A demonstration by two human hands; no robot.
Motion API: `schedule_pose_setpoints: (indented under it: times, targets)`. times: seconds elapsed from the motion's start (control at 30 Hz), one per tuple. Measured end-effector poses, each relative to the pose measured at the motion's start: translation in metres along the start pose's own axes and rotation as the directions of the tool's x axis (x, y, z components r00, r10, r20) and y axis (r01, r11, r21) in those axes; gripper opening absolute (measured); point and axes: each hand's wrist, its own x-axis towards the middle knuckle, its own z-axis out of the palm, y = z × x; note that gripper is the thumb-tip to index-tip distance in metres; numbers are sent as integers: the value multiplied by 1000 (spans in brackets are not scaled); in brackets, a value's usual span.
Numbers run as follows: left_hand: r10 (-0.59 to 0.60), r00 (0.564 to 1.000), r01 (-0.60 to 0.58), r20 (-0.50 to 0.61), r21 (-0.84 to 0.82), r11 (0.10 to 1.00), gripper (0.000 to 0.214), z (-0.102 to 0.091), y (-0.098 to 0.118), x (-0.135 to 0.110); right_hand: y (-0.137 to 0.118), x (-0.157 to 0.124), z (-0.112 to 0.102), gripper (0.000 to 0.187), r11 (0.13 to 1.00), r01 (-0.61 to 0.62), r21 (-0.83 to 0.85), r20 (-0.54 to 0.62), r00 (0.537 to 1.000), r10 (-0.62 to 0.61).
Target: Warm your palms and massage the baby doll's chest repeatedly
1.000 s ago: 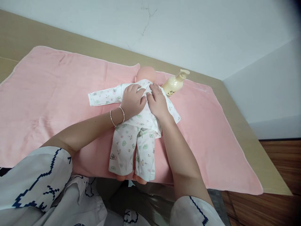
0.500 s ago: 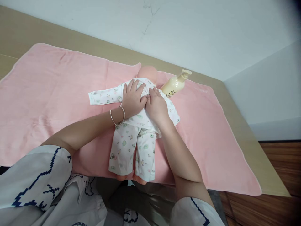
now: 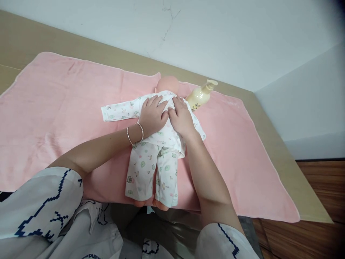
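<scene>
A baby doll [image 3: 167, 85] in a white patterned top [image 3: 164, 138] and matching trousers [image 3: 141, 172] lies stretched out, head toward the wall and feet toward me. My left hand [image 3: 153, 113] rests flat on the upper part of the top, fingers spread, with a bangle [image 3: 139, 131] on its wrist. Beside it, my right hand [image 3: 182, 117] lies on the other half of the top, fingers extended and thumb apart. The two thumbs almost meet. One sleeve [image 3: 120, 110] reaches out to the left; the other hangs out past my right hand.
A pale yellow pump bottle [image 3: 201, 96] leans or lies by the doll's right shoulder side. Under everything spreads a pink blanket [image 3: 67, 108] on a wooden table [image 3: 280, 144]. A white wall [image 3: 215, 43] rises behind, and brown wood flooring [image 3: 320, 187] shows at the right.
My right hand has shifted slightly up and outward, its fingers now more stretched and spread than before. The left hand stays in nearly the same place.
</scene>
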Motion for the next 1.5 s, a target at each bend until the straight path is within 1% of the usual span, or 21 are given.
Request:
schedule_pose_setpoints:
  times: [0.1, 0.2, 0.27, 0.33, 0.43, 0.5, 0.57, 0.63, 0.7, 0.77, 0.83, 0.9, 0.97, 1.07, 1.13, 1.2, 1.23, 1.33, 1.43, 1.5]
  targets:
    - [-34, 999, 34, 10, -5, 999, 43, 0, 0, 0, -19, -9, -4, 47, 997, 7, -72, -35, 999, -10]
    - [-92, 995, 93, 29, 0, 996, 47, -1, 1, 1, -42, -20, -11, 45, 985, -31, -172, -26, 999, 26]
    - [-88, 996, 88, 29, 4, 996, 48, -2, 1, 2, -46, -22, -14, 45, 980, -48, -192, -20, 999, 45]
    - [-50, 998, 50, 22, 1, 999, 43, -3, 2, 2, -39, -18, -13, 45, 989, -48, -142, -32, 999, 44]
    - [-8, 1000, 8, 13, -7, 1000, 33, -5, 3, 1, -13, -8, -6, 47, 1000, -8, -8, -29, 1000, 7]
    - [-8, 1000, 8, 2, -7, 1000, 31, -6, 4, 1, 2, -2, -1, 51, 999, 16, 42, -13, 1000, -15]
    - [-29, 1000, 28, -12, -8, 1000, 33, -4, 4, 1, 9, 1, 3, 54, 999, 27, 35, -2, 1000, -27]
    - [-72, 997, 72, -20, -15, 997, 40, -1, 2, 2, 6, 0, 3, 54, 999, 32, -9, -7, 999, -32]
    - [-115, 993, 115, -21, -26, 993, 47, 4, -1, 3, -5, -5, -1, 53, 999, 22, -46, -24, 999, -24]
    - [-128, 992, 127, -20, -44, 991, 51, 8, -4, 3, -20, -12, -7, 49, 998, 11, -62, -22, 1000, -12]
    - [-123, 992, 121, -24, -65, 991, 50, 10, -7, 4, -31, -18, -15, 44, 998, 25, -62, 19, 1000, -24]
    - [-115, 993, 112, -30, -78, 991, 47, 10, -8, 4, -36, -20, -19, 44, 997, 47, -53, 60, 997, -44]
    - [-103, 994, 100, -34, -74, 992, 43, 7, -7, 4, -30, -18, -19, 47, 999, 36, -36, 59, 998, -34]
    - [-64, 997, 62, -33, -50, 997, 36, 1, -2, 3, -8, -7, -12, 53, 1000, -1, 10, 14, 1000, 1]
    - [-42, 999, 41, -34, -38, 998, 31, -1, 1, 3, 7, -1, -5, 57, 1000, 2, 29, 1, 1000, -2]
    - [-36, 999, 34, -40, -34, 999, 29, -2, 2, 2, 14, 2, 0, 59, 1000, 9, 15, -1, 1000, -9]
    - [-41, 998, 39, -45, -34, 999, 30, -1, 1, 2, 13, 2, 1, 59, 1000, 12, -2, -5, 1000, -12]
    - [-91, 994, 89, -65, -34, 995, 38, 6, -3, 2, -6, -7, -1, 55, 997, 4, -73, -40, 999, -7]
    - [-136, 989, 134, -64, -40, 990, 49, 12, -9, 3, -33, -19, -7, 47, 982, -60, -177, -80, 996, 47]
    - [-134, 990, 132, -49, -49, 990, 50, 13, -10, 3, -44, -24, -10, 44, 969, -95, -227, -84, 993, 78]
